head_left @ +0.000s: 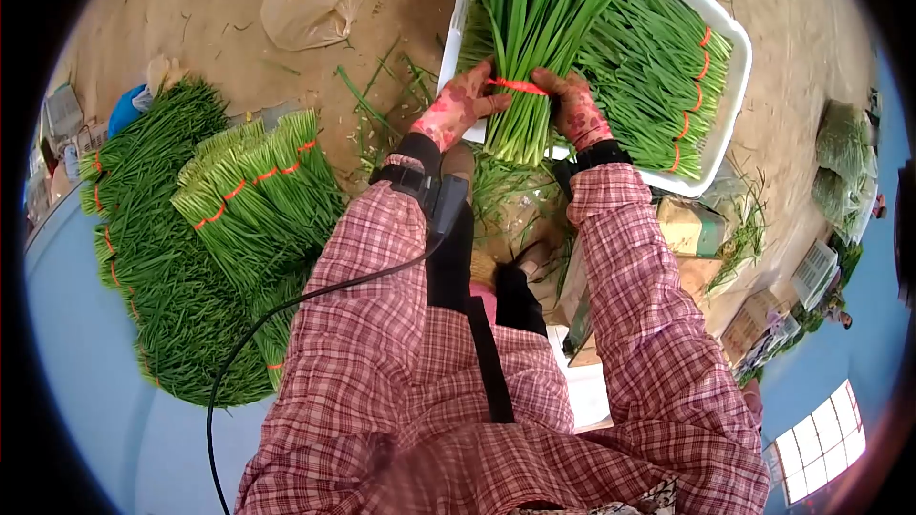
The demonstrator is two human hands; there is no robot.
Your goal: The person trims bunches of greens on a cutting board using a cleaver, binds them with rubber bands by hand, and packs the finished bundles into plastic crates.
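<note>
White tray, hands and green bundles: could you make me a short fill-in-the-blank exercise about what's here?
1. The bundle between the left hand and the right hand is coloured ____.
2. The pale stem ends of that bundle point ____ the person, not away.
3. The large pile lies on the person's ____ side.

Missing words: green; toward; left.

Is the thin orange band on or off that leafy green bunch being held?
On: the band crosses the bunch between the left hand and right hand.
</note>
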